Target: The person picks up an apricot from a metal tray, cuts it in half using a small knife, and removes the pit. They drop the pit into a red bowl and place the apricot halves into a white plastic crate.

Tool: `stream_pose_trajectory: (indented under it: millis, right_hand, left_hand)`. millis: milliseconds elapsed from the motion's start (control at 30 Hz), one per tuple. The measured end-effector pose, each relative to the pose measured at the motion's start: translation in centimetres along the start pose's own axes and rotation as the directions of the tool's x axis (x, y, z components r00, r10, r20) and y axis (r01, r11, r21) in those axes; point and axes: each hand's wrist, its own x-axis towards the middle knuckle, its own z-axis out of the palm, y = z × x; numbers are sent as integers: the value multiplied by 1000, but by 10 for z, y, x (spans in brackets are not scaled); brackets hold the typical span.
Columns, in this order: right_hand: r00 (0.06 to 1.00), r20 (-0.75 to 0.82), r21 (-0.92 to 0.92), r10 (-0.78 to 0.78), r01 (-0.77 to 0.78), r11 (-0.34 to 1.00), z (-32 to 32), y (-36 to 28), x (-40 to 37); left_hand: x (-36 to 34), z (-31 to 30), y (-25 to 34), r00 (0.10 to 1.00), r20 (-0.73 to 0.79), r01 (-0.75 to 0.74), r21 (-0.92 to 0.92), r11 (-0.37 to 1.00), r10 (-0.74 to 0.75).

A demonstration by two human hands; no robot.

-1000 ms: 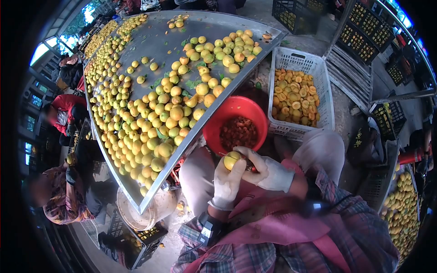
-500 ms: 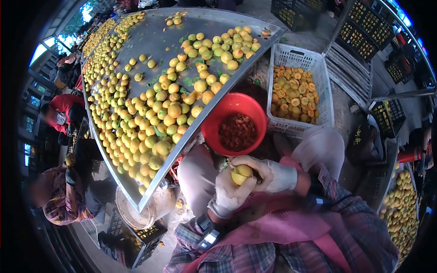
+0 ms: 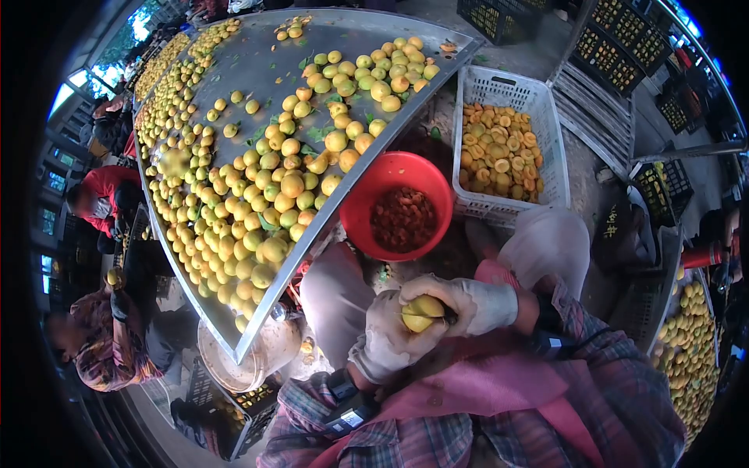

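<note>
Left hand (image 3: pixel 388 341): your gloved fingers cup the yellow fruit (image 3: pixel 420 313) from below.
Right hand (image 3: pixel 468 300): your fingers clench over the fruit's top; any tool hidden.
Fruit: in front of your apron, just below the red bowl (image 3: pixel 359 204).
Bowl: holds brown pits.
White crate (image 3: pixel 546 132): cut halves, right of bowl.
Metal table (image 3: pixel 257 70): covered with whole fruit.

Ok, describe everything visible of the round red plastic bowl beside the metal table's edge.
The round red plastic bowl stands upright and open, smooth-walled with a plain rim. It holds a heap of small reddish-brown pits or scraps. Its left rim meets the slanted edge of the grey metal table; the white slatted plastic crate sits close on its right, contact unclear. The white-gloved left hand and right hand, clasping a yellow round fruit, are nearer the camera, clear of it.
</note>
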Motion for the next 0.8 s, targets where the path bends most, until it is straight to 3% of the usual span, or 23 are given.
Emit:
stream_pose_trajectory:
  millis: [67,100,133,167,200,233,267,300,333,400,433,500,633,700,800]
  right_hand:
    - [1000,5,13,3,-3,1000,0,0,-3]
    - [997,44,98,70,-74,992,1,4,-7]
    - [989,75,167,130,-141,976,1,9,-8]
    - [984,56,114,172,-177,978,3,13,-9]
    - [964,63,164,259,-265,950,1,14,-9]
    - [959,39,146,280,-283,948,0,10,-9]
    - [986,-67,84,156,-150,985,7,23,-9]
    - [993,-58,173,107,-95,980,3,26,-6]
    - [982,-187,31,-8,14,999,1,20,-6]
    - [958,-56,343,281,-245,907,-2,34,2]
    - [958,-73,329,277,-239,914,-8,31,0]
    - [851,-48,559,523,-411,720,-28,-13,1]
    - [770,-176,535,613,-448,716,-45,3,-7]
    - [646,-288,576,707,-473,667,-64,7,-6]
    - [448,-532,590,719,-413,694,-107,22,-4]
  left_hand:
    - [0,-4,1,999,26,-33,24,999,32]
    - [-1,-6,0,993,86,-86,83,993,79]
    - [2,-9,-1,978,154,-160,139,977,139]
    - [-3,-15,7,953,216,-265,242,933,214]
    - [-2,-11,9,970,185,-194,191,962,159]
    - [-2,-10,9,931,206,-346,237,908,301]
    - [-6,-7,3,967,168,-216,131,968,193]
    - [1,-4,15,951,217,272,-233,934,-222]
    - [-3,-2,-1,936,248,338,-435,834,-250]
    - [-2,4,7,907,184,415,-537,735,-378]
    - [1,5,5,914,190,402,-536,743,-358]
    - [6,10,1,865,73,437,-595,675,-496]
    - [12,20,-1,830,14,366,-767,527,-557]
    - [15,21,-2,830,22,371,-769,521,-558]
    - [17,18,-19,836,28,371,-765,527,-548]
